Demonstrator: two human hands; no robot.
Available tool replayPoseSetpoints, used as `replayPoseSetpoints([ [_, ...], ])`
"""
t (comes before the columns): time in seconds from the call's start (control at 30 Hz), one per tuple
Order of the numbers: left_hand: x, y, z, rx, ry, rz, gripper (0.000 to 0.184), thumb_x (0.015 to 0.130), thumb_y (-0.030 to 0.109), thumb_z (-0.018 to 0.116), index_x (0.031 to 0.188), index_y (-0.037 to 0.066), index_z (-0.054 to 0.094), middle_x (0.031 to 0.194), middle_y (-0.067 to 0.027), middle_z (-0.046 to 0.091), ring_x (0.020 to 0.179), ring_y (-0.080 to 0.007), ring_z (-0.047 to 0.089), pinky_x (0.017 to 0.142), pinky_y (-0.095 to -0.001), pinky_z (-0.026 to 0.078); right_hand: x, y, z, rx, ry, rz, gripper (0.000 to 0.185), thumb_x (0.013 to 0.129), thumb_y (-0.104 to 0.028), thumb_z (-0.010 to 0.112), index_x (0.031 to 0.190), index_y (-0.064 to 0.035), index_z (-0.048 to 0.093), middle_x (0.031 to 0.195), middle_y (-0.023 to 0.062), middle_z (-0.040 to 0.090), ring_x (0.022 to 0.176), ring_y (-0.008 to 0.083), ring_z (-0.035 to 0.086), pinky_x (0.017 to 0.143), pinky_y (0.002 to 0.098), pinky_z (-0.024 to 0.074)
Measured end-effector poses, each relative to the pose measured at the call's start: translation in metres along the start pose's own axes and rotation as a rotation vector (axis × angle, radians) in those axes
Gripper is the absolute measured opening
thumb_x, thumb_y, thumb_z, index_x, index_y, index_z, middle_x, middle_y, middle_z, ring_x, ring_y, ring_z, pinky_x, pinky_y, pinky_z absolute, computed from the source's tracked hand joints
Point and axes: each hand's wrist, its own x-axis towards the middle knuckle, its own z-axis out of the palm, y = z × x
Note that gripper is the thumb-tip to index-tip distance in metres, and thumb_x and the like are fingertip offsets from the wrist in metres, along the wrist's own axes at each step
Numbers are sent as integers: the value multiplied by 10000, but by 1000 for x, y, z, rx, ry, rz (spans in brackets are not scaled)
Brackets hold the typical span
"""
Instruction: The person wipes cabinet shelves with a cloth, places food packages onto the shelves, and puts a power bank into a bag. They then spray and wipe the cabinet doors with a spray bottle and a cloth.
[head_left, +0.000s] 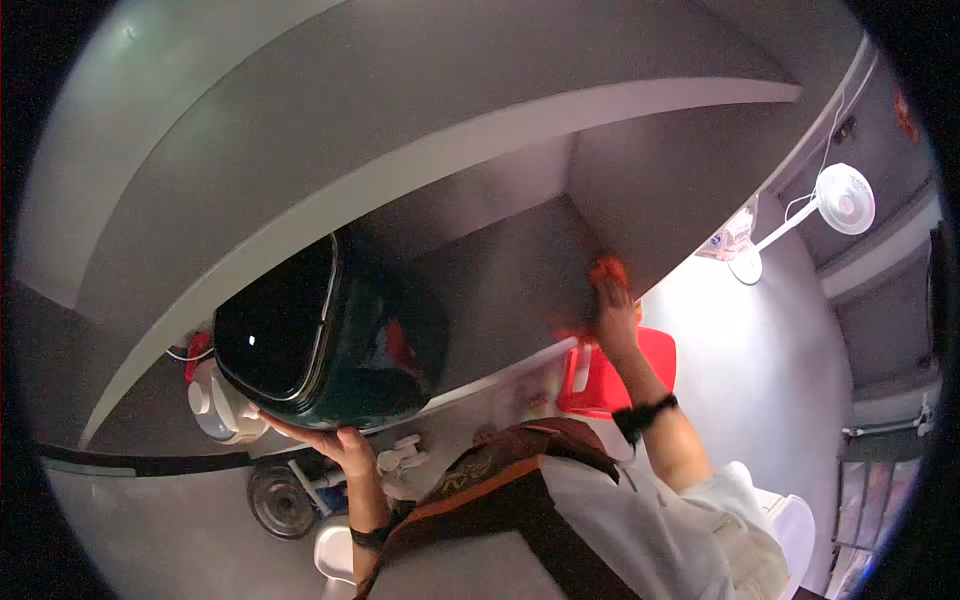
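Observation:
A dark, glossy appliance with rounded corners (pixel 385 340), perhaps an air fryer, stands on a grey shelf (pixel 500 280). My left hand (pixel 335 445) lies against its near lower edge, fingers stretched out along it and thumb apart. Further right, my right hand (pixel 614 315) presses a reddish-orange cloth (pixel 607 270) onto the shelf surface near its front edge. Motion blurs this hand and the cloth, and its fingertips are partly hidden. A red patch shows on the appliance's shiny side, seemingly a reflection.
A red bin or basket (pixel 655 365) is below my right forearm. A white jug-like container (pixel 222 405) sits beside the appliance. A white fan (pixel 845 198) stands at the right. A round dark lid-like object (pixel 280 500) and a white stool-like piece (pixel 335 550) are lower left. The shelf's pale curved edge (pixel 450 150) arches overhead.

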Motion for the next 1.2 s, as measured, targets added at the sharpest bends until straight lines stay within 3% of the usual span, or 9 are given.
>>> replayPoseSetpoints([
  [0.1,2,-6,1,13,13,39,1156,710,782,472,1454,70,-52,1506,-198,-43,1392,-354,20,1118,-516,85,-42,-5,-63,-107,119,-93,379,857,-135,444,1207,-19,533,1275,162,493,1207,304,457,1014,397,372],
  [0.17,2,-5,2,5,26,48,1157,709,785,469,1454,71,-53,1507,-198,-47,1392,-358,14,1117,-516,80,-34,-27,-141,685,-398,605,347,859,-168,476,1155,-16,574,1183,133,548,1102,297,529,903,391,451],
  [0.23,3,-3,3,-7,21,74,1152,714,782,467,1455,72,-57,1508,-192,-55,1392,-364,9,1115,-514,75,-15,-51,-183,1161,85,312,299,856,-199,541,1082,-14,606,1144,107,562,1042,299,551,832,376,486],
  [0.3,3,-3,1,-7,8,74,1144,721,776,467,1455,74,-59,1509,-189,-58,1392,-364,5,1115,-513,78,29,-54,-226,-51,660,-341,299,835,-202,585,1068,-16,611,1158,114,554,1075,308,533,885,407,458],
  [0.5,6,7,3,-45,-7,57,1138,727,763,477,1456,80,-70,1510,-184,-62,1391,-365,12,1117,-502,93,133,3,-130,-947,453,-144,449,856,-264,574,1257,-69,522,1414,137,349,1307,279,304,1110,392,223],
  [0.63,8,13,1,-44,-17,67,1142,722,765,479,1458,82,-64,1510,-186,-56,1392,-362,21,1116,-495,111,96,22,-3,-74,-94,-49,376,957,-177,386,1272,25,428,1275,221,475,1123,181,503,902,325,423],
  [0.83,7,13,-1,-29,0,15,1175,700,789,472,1453,57,-56,1510,-191,-56,1393,-357,-2,1117,-505,66,201,-14,-149,-181,908,-290,552,800,-62,571,1322,-12,399,1305,187,455,1185,348,447,962,426,404],
  [0.9,3,11,-3,-17,-14,-16,1189,690,799,470,1452,52,-55,1510,-192,-56,1393,-358,-9,1117,-509,51,231,-49,-189,599,389,182,513,811,-72,542,1296,28,408,1278,214,461,1156,358,458,977,441,378],
  [1.2,2,1,3,-33,-5,27,1177,695,806,449,1451,69,-71,1509,-191,-64,1391,-368,-23,1111,-529,37,275,-62,64,730,507,442,432,843,-151,501,1231,36,465,1258,206,483,1155,348,449,1005,423,335],
])
